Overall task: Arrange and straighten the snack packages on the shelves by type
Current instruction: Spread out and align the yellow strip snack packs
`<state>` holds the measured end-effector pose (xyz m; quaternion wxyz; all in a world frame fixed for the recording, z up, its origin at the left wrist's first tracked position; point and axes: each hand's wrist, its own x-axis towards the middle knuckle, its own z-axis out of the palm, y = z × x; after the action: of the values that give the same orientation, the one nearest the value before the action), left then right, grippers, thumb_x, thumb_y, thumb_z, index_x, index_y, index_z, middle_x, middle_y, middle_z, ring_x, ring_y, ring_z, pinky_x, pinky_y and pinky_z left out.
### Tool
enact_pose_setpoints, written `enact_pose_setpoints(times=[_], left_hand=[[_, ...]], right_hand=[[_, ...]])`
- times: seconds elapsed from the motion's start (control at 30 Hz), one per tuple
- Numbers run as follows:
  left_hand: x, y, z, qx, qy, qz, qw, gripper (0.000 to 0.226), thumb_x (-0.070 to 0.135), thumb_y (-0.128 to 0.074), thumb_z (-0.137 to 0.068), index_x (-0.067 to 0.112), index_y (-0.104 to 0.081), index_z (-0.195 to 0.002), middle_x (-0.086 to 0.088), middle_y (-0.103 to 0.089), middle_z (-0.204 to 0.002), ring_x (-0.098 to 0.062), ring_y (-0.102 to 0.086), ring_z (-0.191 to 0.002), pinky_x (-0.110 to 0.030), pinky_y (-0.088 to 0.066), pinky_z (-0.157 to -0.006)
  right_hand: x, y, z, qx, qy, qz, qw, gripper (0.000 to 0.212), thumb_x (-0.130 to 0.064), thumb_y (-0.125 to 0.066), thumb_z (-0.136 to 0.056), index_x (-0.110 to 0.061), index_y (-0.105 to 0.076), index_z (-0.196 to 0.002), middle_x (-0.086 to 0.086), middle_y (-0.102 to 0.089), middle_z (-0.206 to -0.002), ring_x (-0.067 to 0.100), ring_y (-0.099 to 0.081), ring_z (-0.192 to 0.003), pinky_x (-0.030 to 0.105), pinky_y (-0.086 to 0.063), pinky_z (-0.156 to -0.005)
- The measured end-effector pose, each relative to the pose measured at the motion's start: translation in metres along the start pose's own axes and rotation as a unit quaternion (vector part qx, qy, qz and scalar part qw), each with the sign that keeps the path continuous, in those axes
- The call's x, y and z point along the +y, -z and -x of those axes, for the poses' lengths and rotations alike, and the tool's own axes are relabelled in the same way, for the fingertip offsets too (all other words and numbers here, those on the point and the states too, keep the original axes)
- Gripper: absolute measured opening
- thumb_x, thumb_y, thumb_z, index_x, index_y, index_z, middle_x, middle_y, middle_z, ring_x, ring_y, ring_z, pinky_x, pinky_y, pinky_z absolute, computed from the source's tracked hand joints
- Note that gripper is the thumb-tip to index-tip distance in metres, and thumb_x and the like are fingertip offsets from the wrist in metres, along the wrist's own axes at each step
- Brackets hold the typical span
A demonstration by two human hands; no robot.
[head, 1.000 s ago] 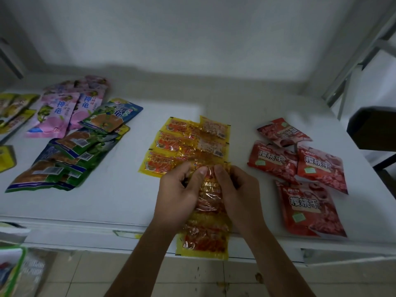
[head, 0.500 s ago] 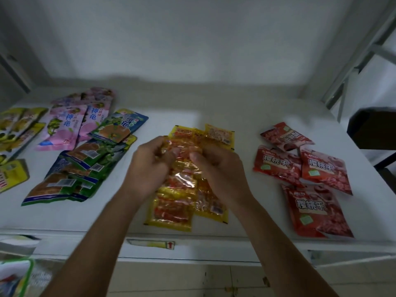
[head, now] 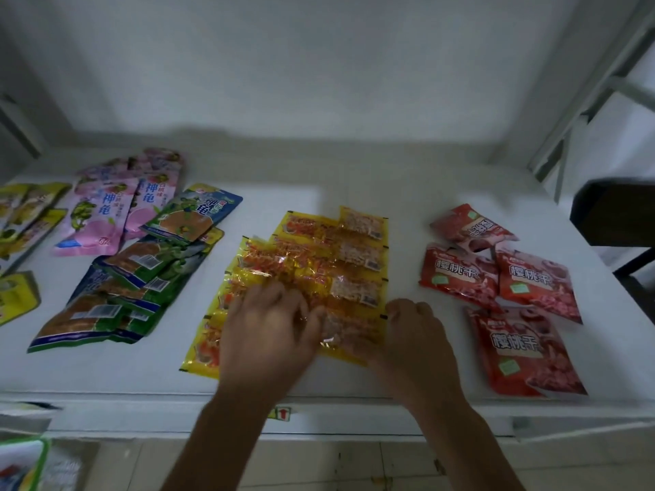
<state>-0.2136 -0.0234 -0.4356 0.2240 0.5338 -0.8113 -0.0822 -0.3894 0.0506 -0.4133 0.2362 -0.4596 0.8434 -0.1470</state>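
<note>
A flat white shelf (head: 354, 178) is seen, with glossy yellow snack packets (head: 319, 264) overlapped at its middle. Red foil pouches (head: 503, 288) are spread to the right; green-and-blue packets (head: 134, 278), pink packets (head: 117, 207) and yellow-green packets (head: 24, 214) are laid leftward.

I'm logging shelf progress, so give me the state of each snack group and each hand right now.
yellow packets: overlapping, in a rough stack
red packages: lying loose, askew
green packages: overlapping pile
pink packages: lying flat, fanned
left hand: resting on yellow packets
right hand: at the stack's right edge
</note>
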Motion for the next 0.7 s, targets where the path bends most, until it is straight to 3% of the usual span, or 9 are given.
enact_pose_setpoints(times=[0.17, 0.27, 0.4, 0.47, 0.53, 0.6, 0.7], left_hand=[[0.014, -0.016, 0.007, 0.003, -0.012, 0.001, 1.000, 0.052, 0.077, -0.042, -0.090, 0.031, -0.061, -0.074, 0.013, -0.060, -0.081, -0.018, -0.055, -0.085, -0.038, -0.030, -0.079], [0.026, -0.011, -0.002, 0.003, 0.038, 0.051, 0.998, 0.043, 0.074, -0.052, -0.085, 0.032, -0.057, -0.075, 0.016, -0.062, -0.084, -0.016, -0.057, -0.086, -0.036, -0.024, -0.079], [0.034, -0.016, -0.012, 0.011, 0.128, 0.235, 0.963, 0.037, 0.059, -0.074, -0.084, 0.029, -0.055, -0.073, 0.012, -0.059, -0.067, -0.015, -0.058, -0.072, -0.043, -0.050, -0.082], [0.035, -0.023, -0.016, 0.020, 0.158, 0.289, 0.944, 0.035, 0.064, -0.072, -0.083, 0.033, -0.057, -0.078, 0.011, -0.063, -0.070, -0.018, -0.063, -0.077, -0.049, -0.054, -0.084], [0.039, -0.029, -0.017, 0.016, 0.177, 0.348, 0.920, 0.028, 0.063, -0.074, -0.083, 0.041, -0.062, -0.095, 0.013, -0.069, -0.077, -0.015, -0.068, -0.085, -0.051, -0.054, -0.091], [0.041, -0.034, -0.016, 0.024, 0.180, 0.372, 0.910, 0.044, 0.066, -0.074, -0.081, 0.042, -0.067, -0.117, 0.018, -0.069, -0.080, -0.013, -0.069, -0.090, -0.053, -0.050, -0.099], [0.045, -0.040, -0.010, 0.068, 0.157, 0.336, 0.926, 0.037, 0.052, -0.077, -0.087, 0.029, -0.073, -0.115, 0.016, -0.062, -0.075, 0.000, -0.054, -0.092, -0.047, -0.039, -0.103]], right_hand=[[0.003, 0.002, -0.013, 0.004, -0.017, -0.161, 0.987, 0.069, -0.069, -0.084, -0.061, -0.035, -0.050, -0.110, -0.011, -0.061, -0.110, 0.017, -0.061, -0.106, 0.045, -0.053, -0.094], [0.005, 0.003, -0.022, -0.003, -0.019, -0.308, 0.951, 0.059, -0.041, -0.095, -0.069, -0.030, -0.057, -0.113, -0.007, -0.075, -0.104, 0.014, -0.072, -0.096, 0.035, -0.058, -0.081], [0.008, 0.004, -0.034, -0.009, 0.038, -0.531, 0.847, 0.030, -0.003, -0.080, -0.087, -0.011, -0.073, -0.115, 0.001, -0.081, -0.095, 0.009, -0.076, -0.084, 0.019, -0.054, -0.067], [0.012, 0.002, -0.037, -0.002, 0.075, -0.559, 0.826, 0.018, 0.002, -0.073, -0.091, -0.008, -0.076, -0.106, -0.001, -0.081, -0.088, 0.004, -0.073, -0.076, 0.015, -0.052, -0.063], [0.018, 0.000, -0.039, 0.016, 0.100, -0.547, 0.831, 0.016, 0.001, -0.071, -0.093, -0.013, -0.078, -0.096, -0.002, -0.080, -0.083, 0.003, -0.071, -0.073, 0.016, -0.053, -0.063], [0.024, -0.005, -0.040, 0.039, 0.118, -0.507, 0.853, 0.022, -0.004, -0.072, -0.095, -0.023, -0.080, -0.088, -0.001, -0.079, -0.081, 0.008, -0.072, -0.075, 0.023, -0.055, -0.067], [0.029, -0.010, -0.039, 0.059, 0.134, -0.452, 0.880, 0.015, -0.020, -0.074, -0.096, -0.032, -0.080, -0.088, 0.001, -0.077, -0.081, 0.022, -0.073, -0.077, 0.045, -0.058, -0.071]])
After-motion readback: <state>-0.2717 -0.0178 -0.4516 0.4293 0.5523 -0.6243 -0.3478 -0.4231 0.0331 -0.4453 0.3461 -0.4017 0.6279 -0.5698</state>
